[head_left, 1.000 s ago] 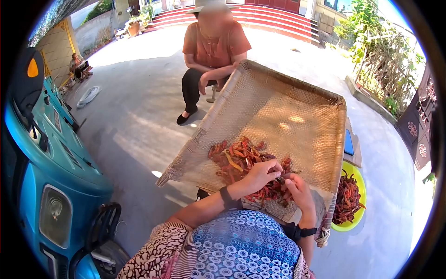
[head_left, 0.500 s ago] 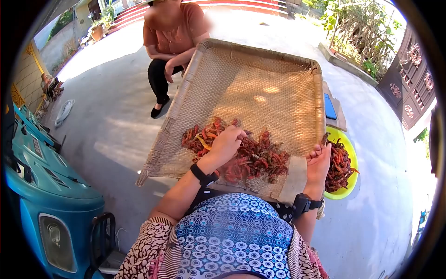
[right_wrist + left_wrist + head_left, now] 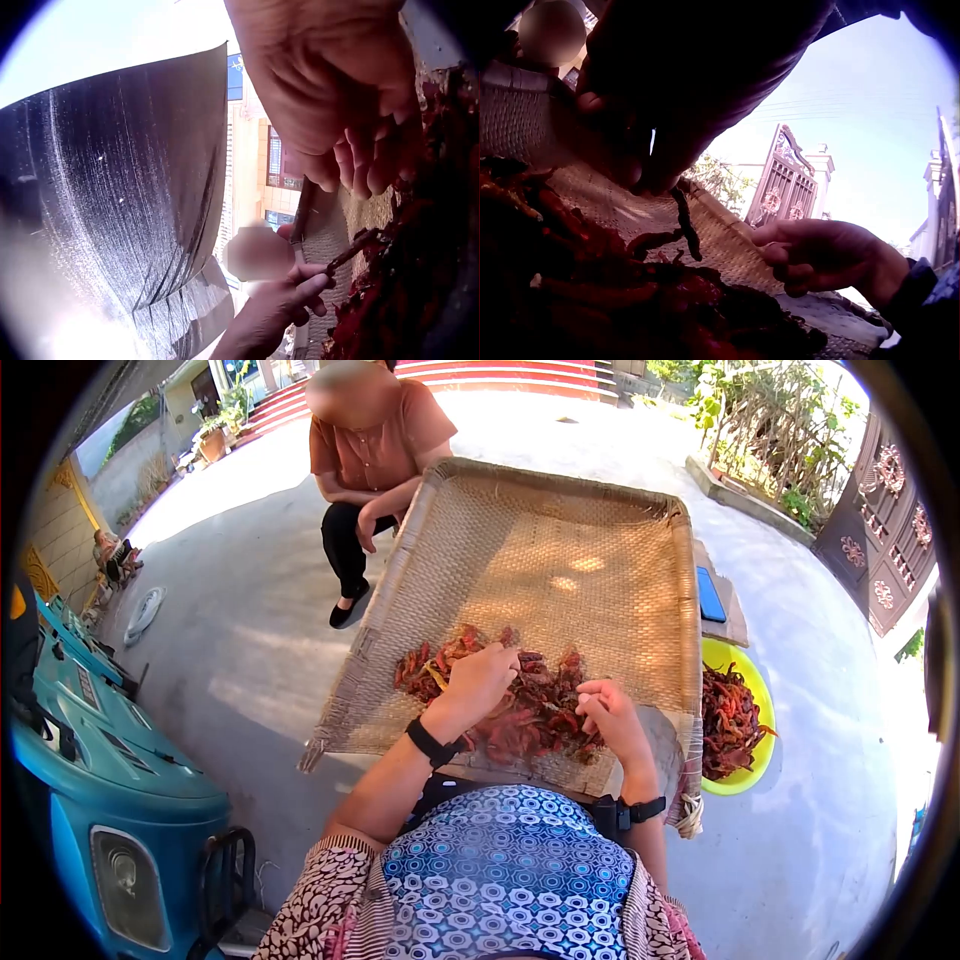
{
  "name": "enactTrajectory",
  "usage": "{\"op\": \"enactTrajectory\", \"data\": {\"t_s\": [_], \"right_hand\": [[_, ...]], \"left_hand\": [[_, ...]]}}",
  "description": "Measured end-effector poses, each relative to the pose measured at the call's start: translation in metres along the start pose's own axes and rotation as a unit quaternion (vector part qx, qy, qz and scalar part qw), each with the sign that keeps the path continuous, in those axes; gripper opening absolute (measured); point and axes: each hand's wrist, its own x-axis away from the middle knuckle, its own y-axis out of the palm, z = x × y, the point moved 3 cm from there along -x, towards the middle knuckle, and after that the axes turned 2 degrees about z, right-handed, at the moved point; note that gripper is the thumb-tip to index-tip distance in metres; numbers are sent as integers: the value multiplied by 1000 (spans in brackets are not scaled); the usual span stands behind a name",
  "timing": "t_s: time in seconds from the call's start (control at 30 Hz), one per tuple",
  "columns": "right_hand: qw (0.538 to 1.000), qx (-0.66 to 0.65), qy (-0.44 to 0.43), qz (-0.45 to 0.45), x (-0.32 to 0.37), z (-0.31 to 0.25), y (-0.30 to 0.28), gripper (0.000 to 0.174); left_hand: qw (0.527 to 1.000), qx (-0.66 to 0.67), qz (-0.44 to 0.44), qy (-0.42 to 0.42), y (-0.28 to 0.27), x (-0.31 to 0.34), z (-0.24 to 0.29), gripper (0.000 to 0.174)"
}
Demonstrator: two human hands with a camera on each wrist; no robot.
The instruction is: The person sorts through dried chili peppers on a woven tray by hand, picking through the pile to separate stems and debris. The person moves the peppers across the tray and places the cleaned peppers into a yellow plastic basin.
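Red and dark dried peppers (image 3: 540, 705) lie in a heap at the near side of a woven tray (image 3: 500, 540). Over the heap's left part is my left hand (image 3: 482, 682). In the left wrist view a dark, thin pepper (image 3: 684, 221) hangs from this hand's fingertips; the right wrist view shows the left hand (image 3: 274, 307) pinching a pepper (image 3: 352, 251). My right hand (image 3: 614, 725) hovers at the heap's right edge, fingers loosely bent, with nothing visible in them in the left wrist view.
A yellow-green bowl (image 3: 765, 695) of peppers stands right of the tray, below a blue phone (image 3: 710, 595) on a board. A person (image 3: 375, 450) in an orange-brown shirt sits beyond the tray's left corner. A teal vehicle (image 3: 130, 790) stands at the left.
My hands were together a second ago, then parted. My right hand went to the tray's right edge beside the bowl with a dark pepper, and is back at the heap without it.
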Motion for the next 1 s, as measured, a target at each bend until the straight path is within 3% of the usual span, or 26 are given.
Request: {"op": "enactTrajectory", "data": {"t_s": [0.13,0.17,0.27,0.37,0.47,0.5,0.53,0.57,0.6,0.63,0.73,0.8,0.87,0.97,1.0], "right_hand": [[976,190,-104,-34,3,-15,25,32],[967,174,-186,-32,1,-12,31,32],[951,284,-105,-69,0,-2,26,26],[971,236,-27,-31,6,-2,13,21],[996,71,-26,54,2,8,-23,19],[993,50,-4,111,5,-1,-35,19],[985,29,18,168,10,-11,-48,19],[978,-60,-18,198,10,-5,-66,20],[961,-149,-53,226,12,-5,-78,21],[911,-308,-72,264,15,-2,-87,27],[851,-421,-24,314,18,2,-94,32],[926,-267,-4,267,16,1,-81,33],[973,-138,-7,187,15,-6,-46,32],[991,69,-100,54,7,-14,0,22],[990,77,-106,51,3,-9,7,21]], "left_hand": [[998,33,-62,-4,0,10,17,13],[994,74,-79,-14,5,12,18,15],[990,85,-111,-16,10,15,22,14],[990,127,-55,-11,19,11,12,18],[997,70,-18,-38,20,-4,0,23],[998,52,32,11,30,-8,-8,21],[999,37,15,7,31,-11,-7,21],[1000,24,-2,4,32,-16,-5,21],[1000,10,-20,-1,34,-19,-3,21],[1000,10,-25,3,38,-20,-4,19],[999,14,-10,33,41,-25,-2,13],[997,25,33,70,37,-23,6,10],[997,56,0,61,29,-17,24,10],[991,82,-4,108,30,-8,41,11],[987,86,1,133,31,-3,45,12]]}}
